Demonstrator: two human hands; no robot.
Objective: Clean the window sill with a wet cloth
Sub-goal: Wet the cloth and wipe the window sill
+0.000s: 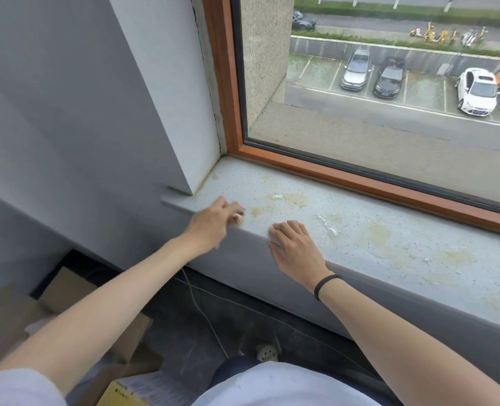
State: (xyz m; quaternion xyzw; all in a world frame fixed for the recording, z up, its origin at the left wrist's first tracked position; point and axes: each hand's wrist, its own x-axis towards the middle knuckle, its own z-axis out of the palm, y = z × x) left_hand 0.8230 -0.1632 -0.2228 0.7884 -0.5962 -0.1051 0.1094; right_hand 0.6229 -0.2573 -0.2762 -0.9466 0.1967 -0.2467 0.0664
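The grey speckled window sill (360, 230) runs from the left wall corner to the right, marked with yellowish stains and white crumbly patches (289, 199). My left hand (213, 222) is at the sill's front edge near its left end, fingers curled round something small and pale that is mostly hidden; I cannot tell whether it is a cloth. My right hand (294, 247) lies flat on the front edge with fingers straight, a black band on its wrist. No cloth is plainly in view.
A wooden window frame (360, 183) borders the sill at the back, glass behind it. The white wall reveal (166, 112) closes the sill's left end. Below are cardboard boxes (67, 291), a yellow box (123, 395), thin cables (202, 312) and a dark floor.
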